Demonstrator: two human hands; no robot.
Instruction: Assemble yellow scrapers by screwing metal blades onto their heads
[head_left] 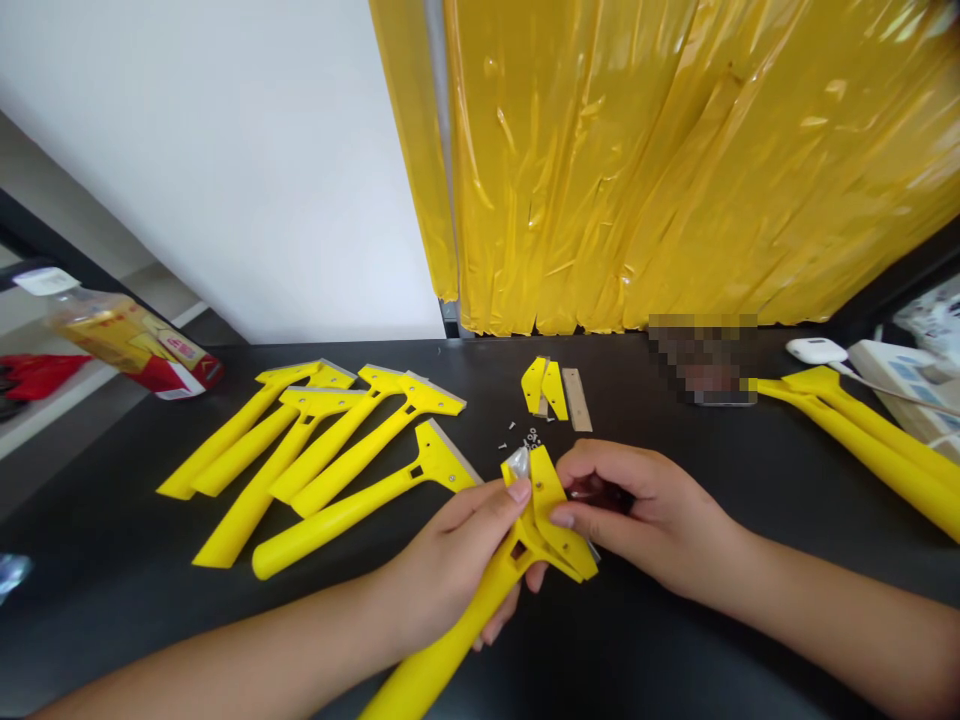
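Note:
My left hand [457, 550] is closed around the neck and head of a yellow scraper [465, 620], whose handle slants down toward me. Over the scraper's head sits a loose yellow cover plate [550, 490], tilted and partly apart from it. Clear plastic [519, 462] shows near my left thumb. My right hand [637, 500] pinches the plate's right edge between thumb and fingers; its inner fingers are in shadow. Just beyond lie small screws and nuts [532, 438], two yellow cover plates [553, 388] and a flat blade [577, 400].
Several yellow scrapers with blades [360, 490] lie to the left on the black table [645, 650]. A drink bottle [135, 340] leans at far left. More yellow handles [870, 430], a white case [816, 351] and a power strip [900, 385] are right. Yellow plastic sheeting [637, 170] hangs behind.

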